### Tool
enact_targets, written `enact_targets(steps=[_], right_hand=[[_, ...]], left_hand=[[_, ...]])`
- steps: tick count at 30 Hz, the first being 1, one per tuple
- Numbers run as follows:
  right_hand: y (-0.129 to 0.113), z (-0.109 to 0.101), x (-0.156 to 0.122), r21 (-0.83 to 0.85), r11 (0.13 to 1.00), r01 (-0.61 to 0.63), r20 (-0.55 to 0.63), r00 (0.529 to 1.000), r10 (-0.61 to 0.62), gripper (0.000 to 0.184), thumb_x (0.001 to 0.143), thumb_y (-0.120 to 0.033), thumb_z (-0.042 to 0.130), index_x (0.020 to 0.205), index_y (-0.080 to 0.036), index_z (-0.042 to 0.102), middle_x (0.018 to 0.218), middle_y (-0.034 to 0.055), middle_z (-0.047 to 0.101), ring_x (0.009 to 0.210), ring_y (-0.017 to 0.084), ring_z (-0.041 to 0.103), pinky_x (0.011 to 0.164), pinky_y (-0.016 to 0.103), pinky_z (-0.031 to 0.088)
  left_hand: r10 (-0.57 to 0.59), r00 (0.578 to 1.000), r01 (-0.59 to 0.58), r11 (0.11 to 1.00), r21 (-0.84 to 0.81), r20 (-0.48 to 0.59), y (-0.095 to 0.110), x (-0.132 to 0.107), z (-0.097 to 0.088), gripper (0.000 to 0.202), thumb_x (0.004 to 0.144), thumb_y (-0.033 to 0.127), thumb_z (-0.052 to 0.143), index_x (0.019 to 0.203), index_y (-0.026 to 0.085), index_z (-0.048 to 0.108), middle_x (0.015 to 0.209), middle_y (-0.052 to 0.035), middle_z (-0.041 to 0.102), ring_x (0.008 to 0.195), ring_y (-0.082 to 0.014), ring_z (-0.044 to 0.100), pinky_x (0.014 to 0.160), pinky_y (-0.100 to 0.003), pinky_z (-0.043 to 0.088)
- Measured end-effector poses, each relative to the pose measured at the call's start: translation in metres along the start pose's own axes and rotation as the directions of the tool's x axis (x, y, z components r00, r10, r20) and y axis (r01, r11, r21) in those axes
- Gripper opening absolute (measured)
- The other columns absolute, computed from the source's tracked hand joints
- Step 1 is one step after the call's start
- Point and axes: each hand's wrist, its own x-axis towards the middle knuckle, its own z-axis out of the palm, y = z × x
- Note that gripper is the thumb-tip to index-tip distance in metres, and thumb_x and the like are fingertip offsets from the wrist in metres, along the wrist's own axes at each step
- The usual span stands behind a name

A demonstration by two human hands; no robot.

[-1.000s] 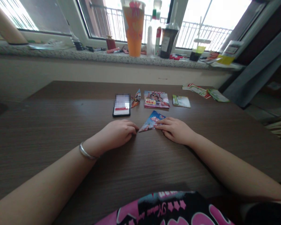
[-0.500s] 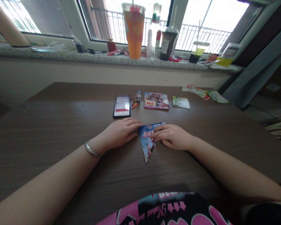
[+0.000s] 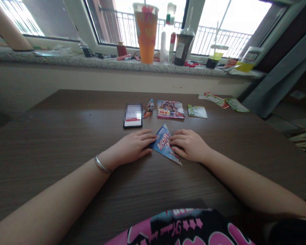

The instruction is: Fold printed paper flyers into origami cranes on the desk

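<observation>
Turned since half a second ago, your folded blue paper triangle with red-and-white lettering (image 3: 163,144) lies on the brown wood-grain desk (image 3: 66,156) between your hands; its long tip, which pointed toward you, now slants to your near right. Your left hand (image 3: 132,146) has a wide grip, fingers extended and their tips at the triangle's left edge. Your right hand (image 3: 191,145) also has a loose, spread grip, fingertips at the right edge. Beyond them you have a black-framed rectangular phone (image 3: 133,115), a small orange-and-blue folded paper piece (image 3: 148,109) just beside it, a squarish stack of colourful printed paper (image 3: 170,109) and a green-and-white paper piece (image 3: 197,111).
</observation>
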Motion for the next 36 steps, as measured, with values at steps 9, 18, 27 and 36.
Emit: enact_targets(steps=[9, 18, 27, 36], right_hand=[[0.001, 0.003, -0.001, -0.089, 0.994, -0.066, 0.103, 0.992, 0.075, 0.065, 0.086, -0.058, 0.051, 0.134, -0.014, 0.053, 0.136, 0.0094, 0.056, 0.126, 0.034, 0.045, 0.104, 0.051, 0.039], [0.005, 0.008, 0.0, 0.027, 0.999, 0.03, 0.069, 0.997, -0.032, 0.051, 0.088, -0.05, 0.055, 0.127, -0.017, 0.058, 0.13, 0.0086, 0.06, 0.125, 0.027, 0.047, 0.107, 0.045, 0.039], [-0.002, 0.003, 0.003, 0.092, 0.993, 0.073, 0.03, 0.997, -0.076, 0.044, 0.087, -0.048, 0.058, 0.119, -0.019, 0.063, 0.121, 0.0108, 0.065, 0.112, 0.025, 0.055, 0.096, 0.044, 0.046], [-0.009, -0.002, 0.006, 0.109, 0.988, 0.107, 0.051, 0.992, -0.113, 0.031, 0.089, -0.045, 0.057, 0.104, -0.02, 0.07, 0.106, 0.0072, 0.069, 0.097, 0.022, 0.06, 0.085, 0.037, 0.048]], left_hand=[[0.079, 0.997, -0.079, 0.997, 0.01, 0.008, 0.015, 0.007, -0.009, 0.019, 0.09, 0.029, 0.057, 0.105, 0.018, 0.063, 0.113, -0.0096, 0.064, 0.113, -0.0247, 0.056, 0.101, -0.044, 0.043], [0.102, 0.995, -0.102, 0.995, 0.014, -0.012, 0.017, 0.007, -0.006, 0.014, 0.092, 0.029, 0.054, 0.097, 0.019, 0.063, 0.102, -0.0062, 0.065, 0.091, -0.019, 0.061, 0.082, -0.032, 0.049], [0.173, 0.983, -0.164, 0.979, 0.122, -0.061, 0.022, 0.009, -0.01, 0.018, 0.094, 0.026, 0.049, 0.087, 0.019, 0.064, 0.087, -0.0039, 0.066, 0.082, -0.0169, 0.063, 0.074, -0.029, 0.049], [0.042, 0.99, -0.032, 0.996, 0.08, -0.137, 0.028, 0.01, -0.01, 0.019, 0.092, 0.026, 0.048, 0.084, 0.018, 0.063, 0.085, -0.0039, 0.067, 0.073, -0.0161, 0.063, 0.065, -0.028, 0.049]])
